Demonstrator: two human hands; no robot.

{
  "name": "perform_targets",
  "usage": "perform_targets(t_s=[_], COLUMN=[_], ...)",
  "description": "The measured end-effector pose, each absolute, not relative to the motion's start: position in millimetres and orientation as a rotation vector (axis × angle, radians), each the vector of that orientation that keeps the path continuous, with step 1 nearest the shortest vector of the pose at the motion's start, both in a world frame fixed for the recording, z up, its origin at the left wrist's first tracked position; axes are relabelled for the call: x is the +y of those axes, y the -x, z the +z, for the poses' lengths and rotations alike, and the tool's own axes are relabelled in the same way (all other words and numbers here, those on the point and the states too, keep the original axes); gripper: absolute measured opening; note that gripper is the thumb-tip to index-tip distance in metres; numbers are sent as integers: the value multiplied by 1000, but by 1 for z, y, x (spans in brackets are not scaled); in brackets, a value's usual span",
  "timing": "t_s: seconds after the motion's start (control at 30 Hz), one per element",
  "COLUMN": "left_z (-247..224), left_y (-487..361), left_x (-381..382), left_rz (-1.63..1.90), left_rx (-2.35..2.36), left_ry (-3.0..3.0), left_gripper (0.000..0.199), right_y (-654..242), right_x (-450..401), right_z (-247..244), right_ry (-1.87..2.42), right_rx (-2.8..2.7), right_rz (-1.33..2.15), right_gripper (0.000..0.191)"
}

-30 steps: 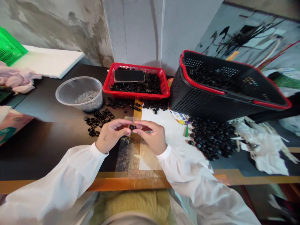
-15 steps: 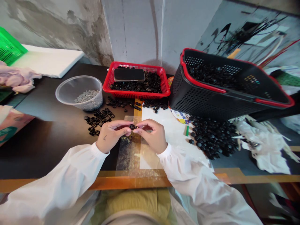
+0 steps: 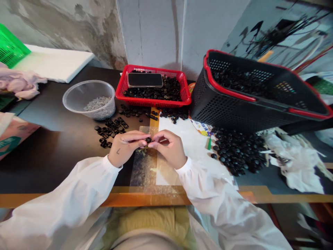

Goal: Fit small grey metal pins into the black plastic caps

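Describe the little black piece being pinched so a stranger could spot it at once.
At the back of the dark table sits a red basket. Just below it, the left hand and right hand meet, pinching a small black piece, the only one held up off the table.

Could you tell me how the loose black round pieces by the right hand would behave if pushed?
These black round pieces would probably roll: their edges look rounded, and one lies apart. They seem light, stiff plastic.

A stained plaster wall [image 3: 65, 31] meets a pale grey wall [image 3: 151, 31] behind the dark table [image 3: 52, 166].
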State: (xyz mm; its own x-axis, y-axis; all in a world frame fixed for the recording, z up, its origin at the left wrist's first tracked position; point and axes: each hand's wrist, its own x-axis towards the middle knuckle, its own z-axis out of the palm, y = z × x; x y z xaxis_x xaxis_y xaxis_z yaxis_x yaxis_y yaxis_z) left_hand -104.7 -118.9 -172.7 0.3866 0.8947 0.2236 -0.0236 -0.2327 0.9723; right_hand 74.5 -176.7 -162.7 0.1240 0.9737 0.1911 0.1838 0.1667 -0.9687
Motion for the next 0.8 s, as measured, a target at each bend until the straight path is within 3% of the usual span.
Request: perform_targets(t_s=[0.3, 0.6, 0.8], left_z=[-181, -176, -178], left_y=[105, 105, 100], left_x=[-121, -125, -139], left_rz=[1071, 1243, 1292], left_rx=[711, 840, 722], left_ry=[-1589, -1944, -1762], left_gripper=[16, 15, 21], right_y=[-71, -65, -59], right_x=[-174, -179, -187], right_z=[-169, -165, -158], right_ry=[1052, 1151, 1135], right_rx=[-1001, -952, -942], right_rz=[1338, 1272, 1214], right_gripper=[48, 36, 27])
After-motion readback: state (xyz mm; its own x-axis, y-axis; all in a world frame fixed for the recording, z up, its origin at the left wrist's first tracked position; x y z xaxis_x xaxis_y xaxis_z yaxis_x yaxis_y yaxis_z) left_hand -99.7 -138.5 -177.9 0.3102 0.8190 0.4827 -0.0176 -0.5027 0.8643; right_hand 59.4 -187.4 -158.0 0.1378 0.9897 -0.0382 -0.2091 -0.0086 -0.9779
